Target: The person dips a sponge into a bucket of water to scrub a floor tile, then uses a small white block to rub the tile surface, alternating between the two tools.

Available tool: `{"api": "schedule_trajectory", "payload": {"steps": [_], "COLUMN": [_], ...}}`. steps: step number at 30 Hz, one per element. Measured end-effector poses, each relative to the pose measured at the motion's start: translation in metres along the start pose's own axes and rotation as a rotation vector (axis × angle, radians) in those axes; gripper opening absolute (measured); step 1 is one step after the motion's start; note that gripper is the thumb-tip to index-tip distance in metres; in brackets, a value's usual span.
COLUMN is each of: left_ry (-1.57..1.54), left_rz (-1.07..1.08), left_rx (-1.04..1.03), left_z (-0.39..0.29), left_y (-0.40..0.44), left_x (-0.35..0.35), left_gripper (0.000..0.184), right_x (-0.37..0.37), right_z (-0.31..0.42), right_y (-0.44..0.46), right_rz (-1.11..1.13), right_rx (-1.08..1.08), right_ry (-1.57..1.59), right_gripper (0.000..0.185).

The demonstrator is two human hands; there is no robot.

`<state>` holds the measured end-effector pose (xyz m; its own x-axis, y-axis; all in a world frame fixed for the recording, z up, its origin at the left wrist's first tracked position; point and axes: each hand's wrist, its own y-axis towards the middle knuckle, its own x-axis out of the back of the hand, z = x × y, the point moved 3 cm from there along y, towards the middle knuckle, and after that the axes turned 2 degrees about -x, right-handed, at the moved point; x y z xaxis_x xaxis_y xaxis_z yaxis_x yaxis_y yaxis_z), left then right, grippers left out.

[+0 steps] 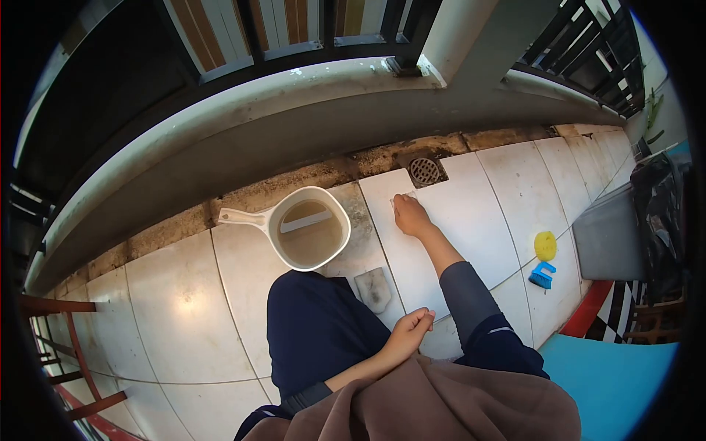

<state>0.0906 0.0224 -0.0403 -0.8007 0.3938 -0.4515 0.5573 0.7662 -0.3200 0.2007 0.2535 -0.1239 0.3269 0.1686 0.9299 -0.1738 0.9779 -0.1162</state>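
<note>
My right hand [412,214] is closed and pressed down on a white floor tile [460,213], just below the round drain grate [424,171]. A pale edge shows at its fingers, but what it holds is too small to name. Nearer my body, my left hand [412,335] is curled into a loose fist beside my knee, with nothing showing in it. To the left of my right hand, a white dipper [274,234] holds cloudy water, its handle pointing left. A flat, greyish-white piece [373,289] lies on the tiles between the dipper and my left hand.
A yellow round scrubber [545,245] and a blue brush [541,276] lie at the right. Beyond them stands a grey bin [610,235] with a black bag. A low wall [279,136] with dark railings runs along the back. Reddish-brown furniture legs [81,360] stand at the left.
</note>
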Motion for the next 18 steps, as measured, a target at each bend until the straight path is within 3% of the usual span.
{"api": "schedule_trajectory", "payload": {"steps": [4,9,18], "left_ry": [0.0,-0.031,-0.038], "left_rz": [-0.021,-0.015,0.028], "left_rx": [-0.091,-0.05,0.026], "left_z": [-0.001,0.009,0.004], "left_y": [0.002,-0.001,-0.005], "left_x": [-0.006,-0.003,-0.008], "left_gripper": [0.033,0.033,0.033], "right_x": [-0.009,-0.018,-0.011], "right_z": [0.009,0.03,0.024], "right_y": [-0.071,-0.152,-0.109], "right_rz": [-0.042,-0.076,-0.093], "right_rx": [0.108,0.155,0.115], "right_ry": [0.031,0.077,0.059], "right_gripper": [0.011,0.008,0.009]}}
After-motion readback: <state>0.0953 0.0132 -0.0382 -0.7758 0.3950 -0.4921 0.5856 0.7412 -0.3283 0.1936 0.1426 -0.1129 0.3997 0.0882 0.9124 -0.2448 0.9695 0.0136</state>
